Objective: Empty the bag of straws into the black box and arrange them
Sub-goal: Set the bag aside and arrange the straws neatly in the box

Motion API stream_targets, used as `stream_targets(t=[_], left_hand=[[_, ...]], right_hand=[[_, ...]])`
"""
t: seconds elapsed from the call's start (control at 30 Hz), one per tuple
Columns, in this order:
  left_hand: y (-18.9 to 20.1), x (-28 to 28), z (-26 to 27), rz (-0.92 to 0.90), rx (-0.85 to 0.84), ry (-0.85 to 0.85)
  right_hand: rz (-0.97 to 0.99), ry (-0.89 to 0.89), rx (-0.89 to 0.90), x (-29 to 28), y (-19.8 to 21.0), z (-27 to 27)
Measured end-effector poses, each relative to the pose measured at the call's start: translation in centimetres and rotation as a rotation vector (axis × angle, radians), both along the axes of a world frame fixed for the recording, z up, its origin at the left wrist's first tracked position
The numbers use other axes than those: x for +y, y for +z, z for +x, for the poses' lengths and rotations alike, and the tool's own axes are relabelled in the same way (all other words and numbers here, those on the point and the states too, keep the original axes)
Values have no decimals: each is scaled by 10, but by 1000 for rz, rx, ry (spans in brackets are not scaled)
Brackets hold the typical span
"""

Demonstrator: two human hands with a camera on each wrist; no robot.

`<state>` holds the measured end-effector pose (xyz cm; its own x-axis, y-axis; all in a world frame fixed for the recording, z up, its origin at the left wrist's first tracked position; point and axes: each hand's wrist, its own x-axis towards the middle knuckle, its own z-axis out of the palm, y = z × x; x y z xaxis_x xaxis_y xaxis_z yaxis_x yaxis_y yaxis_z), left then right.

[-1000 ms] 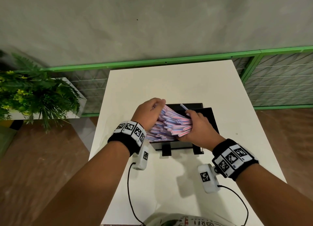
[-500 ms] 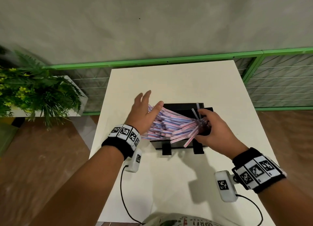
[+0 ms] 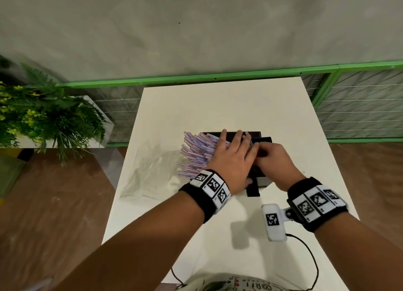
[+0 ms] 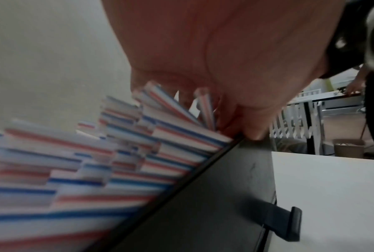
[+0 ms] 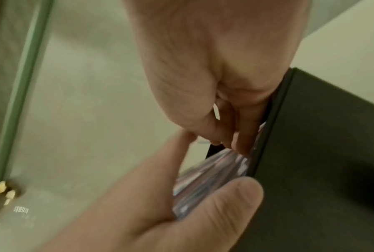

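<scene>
Left hand [image 3: 231, 160] lies flat, fingers straight, pressing the straws [image 3: 194, 154] into the black box [image 3: 260, 182]; right hand [image 3: 275, 162], fingers curled, pinches their ends. Straws overhang beyond the left hand; uneven pressure could spill them onto the table [image 3: 218, 107].

A: The left hand [image 3: 232, 160] covers most of the black box [image 3: 254, 134]; its inside is hidden.

B: The straws [image 4: 78, 170] blur near the lens; the right hand's [image 3: 273, 162] fingertips are hidden too.

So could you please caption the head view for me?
Both hands press striped straws into the black box.
</scene>
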<state>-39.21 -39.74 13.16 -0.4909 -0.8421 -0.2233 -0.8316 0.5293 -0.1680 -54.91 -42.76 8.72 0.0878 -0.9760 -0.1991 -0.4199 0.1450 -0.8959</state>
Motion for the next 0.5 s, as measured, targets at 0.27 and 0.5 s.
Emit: stream_targets(t=[0.27,0.5], left_hand=[[8,-21,26,67,-85,-73],[21,-34,23,46,-43,-215]], right_hand=[[-42,78,-26,22,-1,-13],[-177,435,216,33,8,-3]])
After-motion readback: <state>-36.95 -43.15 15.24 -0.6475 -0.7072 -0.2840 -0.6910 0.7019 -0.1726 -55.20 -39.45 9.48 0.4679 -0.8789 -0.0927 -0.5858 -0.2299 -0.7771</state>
